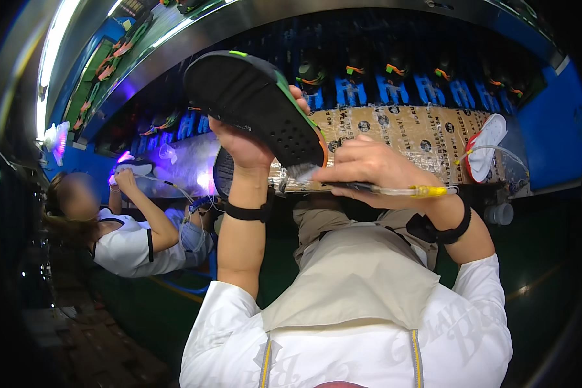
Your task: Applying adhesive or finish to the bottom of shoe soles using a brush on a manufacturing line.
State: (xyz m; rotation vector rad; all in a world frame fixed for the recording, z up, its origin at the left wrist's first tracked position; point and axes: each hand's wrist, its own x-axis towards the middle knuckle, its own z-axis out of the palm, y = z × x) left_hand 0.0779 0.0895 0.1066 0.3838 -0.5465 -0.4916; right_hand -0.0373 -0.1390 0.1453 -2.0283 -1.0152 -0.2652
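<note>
My left hand (242,142) grips a black shoe sole (252,103) with a green and orange rim, raised above the bench and tilted so its face with small holes shows. In my right hand (375,169) is a brush (355,186) with a dark handle, whose yellow-ended back joins a clear tube. The pale bristles are at the sole's lower end, by the orange rim. A second dark sole (224,171) lies on the bench behind my left wrist, partly hidden. At the right of the bench rests a white sole (486,147) with a red-orange edge.
The bench is covered in brown printed tape (427,139). Behind it, blue holders (391,90) carry dark shoes on a rack under a metal edge. To the left a co-worker (142,226) handles another shoe part. A small clear cup (499,214) sits below the bench's right edge.
</note>
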